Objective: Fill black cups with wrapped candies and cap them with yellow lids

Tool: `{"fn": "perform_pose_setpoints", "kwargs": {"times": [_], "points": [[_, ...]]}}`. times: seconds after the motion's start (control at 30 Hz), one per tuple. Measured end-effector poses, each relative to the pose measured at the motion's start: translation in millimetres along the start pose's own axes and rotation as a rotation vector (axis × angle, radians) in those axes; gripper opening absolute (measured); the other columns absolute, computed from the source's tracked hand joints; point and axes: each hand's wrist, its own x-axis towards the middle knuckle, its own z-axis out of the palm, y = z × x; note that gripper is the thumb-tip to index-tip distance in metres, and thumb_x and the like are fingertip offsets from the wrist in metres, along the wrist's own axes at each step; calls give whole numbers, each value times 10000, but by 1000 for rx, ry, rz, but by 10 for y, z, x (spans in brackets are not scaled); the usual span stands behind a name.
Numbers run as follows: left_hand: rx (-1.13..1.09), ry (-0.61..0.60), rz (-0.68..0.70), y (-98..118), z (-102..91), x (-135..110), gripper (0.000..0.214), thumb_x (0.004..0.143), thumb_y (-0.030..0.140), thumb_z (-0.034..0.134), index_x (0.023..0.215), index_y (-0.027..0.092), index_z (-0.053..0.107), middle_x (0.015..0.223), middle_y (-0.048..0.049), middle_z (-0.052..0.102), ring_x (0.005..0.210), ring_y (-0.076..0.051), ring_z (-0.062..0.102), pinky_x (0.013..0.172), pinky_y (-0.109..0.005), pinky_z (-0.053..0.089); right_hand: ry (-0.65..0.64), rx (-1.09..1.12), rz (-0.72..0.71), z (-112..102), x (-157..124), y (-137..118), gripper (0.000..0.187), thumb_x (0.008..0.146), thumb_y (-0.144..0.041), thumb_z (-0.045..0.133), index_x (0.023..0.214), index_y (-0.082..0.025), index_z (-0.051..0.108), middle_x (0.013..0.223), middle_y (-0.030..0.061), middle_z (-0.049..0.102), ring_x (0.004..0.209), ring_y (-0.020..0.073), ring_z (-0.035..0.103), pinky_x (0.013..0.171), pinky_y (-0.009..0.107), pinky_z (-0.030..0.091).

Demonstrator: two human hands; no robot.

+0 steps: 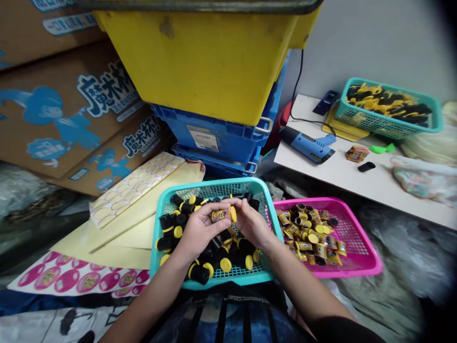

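Observation:
Both my hands meet over a teal basket [164,200] on my lap, filled with several small black tubes with yellow caps [200,272]. My left hand [198,228] and my right hand [250,221] pinch one small tube [223,215] between them; it has a yellow cap and a printed label round its body. To the right, a pink basket [360,238] contains several tubes with the same printed labels [310,236].
Sticker sheets [78,276] and yellow backing paper [132,190] lie at the left. Cardboard boxes [71,109], a yellow bin [207,52] and blue crates [217,138] stand behind. A white board [357,181] at right carries a blue heat gun [309,145] and a second teal basket [389,109].

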Motion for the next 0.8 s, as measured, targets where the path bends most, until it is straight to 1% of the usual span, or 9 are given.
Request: {"fn": "perform_pose_setpoints", "kwargs": {"times": [0.13, 0.23, 0.3, 0.37, 0.47, 0.53, 0.63, 0.7, 0.8], "points": [[37, -18, -21, 23, -14, 1, 449, 667, 256, 785, 1069, 203, 594, 964, -50, 711, 911, -196, 670, 813, -316, 535, 15, -525, -240, -23, -91, -183, 437, 809, -469, 638, 1194, -271, 574, 1180, 71, 571, 1101, 228, 542, 906, 372, 453], [105, -116, -46, 56, -63, 33, 512, 730, 335, 724, 1181, 215, 512, 1032, -79, 698, 942, -214, 667, 804, -339, 536, 163, -915, -380, -142, -349, -468, 321, 796, -367, 675, 1087, -243, 623, 1030, 60, 630, 963, 207, 592, 857, 358, 464], [304, -117, -49, 35, -123, 79, 412, 779, 362, 658, 1148, 210, 554, 1096, -94, 677, 969, -225, 653, 808, -361, 531, 401, -1138, -345, -325, -604, -700, 323, 830, -381, 617, 1114, -226, 610, 1013, 79, 635, 896, 215, 603, 801, 369, 474], [628, -131, -26, -43, -183, 130, 271, 809, 340, 610, 1044, 207, 636, 1082, -87, 681, 969, -232, 639, 830, -386, 513, 630, -1451, -174, -529, -835, -900, 389, 812, -448, 605, 1108, -196, 625, 987, 120, 637, 898, 268, 592, 811, 434, 451], [1084, -374, 38, -228, -219, 184, 215, 816, 279, 589, 996, 215, 689, 1072, -85, 685, 1045, -264, 585, 899, -421, 456, 707, -1698, -33, -647, -926, -969, 401, 804, -484, 588, 1037, -166, 662, 966, 171, 645, 954, 337, 564, 864, 521, 393], [1286, -551, 49, -336, -210, 200, 257, 787, 247, 618, 1034, 225, 686, 1111, -94, 665, 1086, -282, 544, 906, -421, 435, 520, -1608, -35, -538, -768, -792, 269, 830, -410, 581, 964, -197, 673, 937, 140, 663, 920, 307, 574, 855, 489, 403], [1486, -619, 41, -387, -204, 202, 272, 748, 198, 636, 1014, 204, 688, 1039, -115, 664, 1015, -289, 546, 854, -401, 439, 176, -1313, -46, -251, -369, -262, 127, 803, -268, 618, 683, -228, 629, 738, 75, 642, 783, 240, 571, 802, 417, 421], [1563, -572, 70, -355, -227, 194, 226, 755, 159, 601, 961, 173, 693, 957, -127, 667, 975, -293, 548, 838, -397, 433, 175, -1212, -41, -114, -142, 143, 347, 745, -255, 677, 480, -232, 454, 528, 39, 498, 679, 214, 534, 725, 388, 428], [1596, -502, 89, -299, -283, 175, 222, 774, 119, 544, 922, 166, 702, 929, -134, 664, 948, -294, 546, 820, -401, 429, 273, -1119, -99, -69, 25, 604, 541, 774, -331, 657, 438, -258, 239, 421, 3, 316, 664, 204, 511, 689, 376, 434]]}}
